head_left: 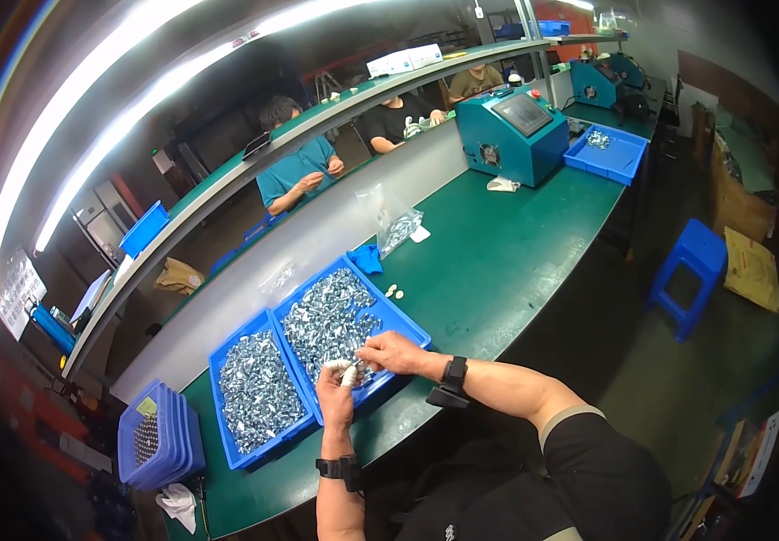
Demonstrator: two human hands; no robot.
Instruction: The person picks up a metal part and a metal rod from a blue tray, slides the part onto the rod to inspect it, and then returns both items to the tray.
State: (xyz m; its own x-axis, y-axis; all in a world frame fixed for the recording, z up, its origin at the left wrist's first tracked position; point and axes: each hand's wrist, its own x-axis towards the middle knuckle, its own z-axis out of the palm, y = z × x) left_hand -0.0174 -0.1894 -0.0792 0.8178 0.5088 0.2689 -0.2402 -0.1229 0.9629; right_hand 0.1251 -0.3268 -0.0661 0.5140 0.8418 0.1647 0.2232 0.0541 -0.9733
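Head view: left hand and right hand meet over blue tray, fingers pinched on tiny shiny part, at 6 o'clock of pile. Loose pinch may drop it.

metal parts: shiny, silvery | trays: blue plastic, smooth | bench top: green, matt | bag: clear plastic

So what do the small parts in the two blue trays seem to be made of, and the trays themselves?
The small parts look like metal, perhaps plated steel: silvery, with bright glints. The two blue trays seem to be moulded plastic: one even colour, a slight sheen, thin walls. The table has a matte green top, possibly a rubber mat.
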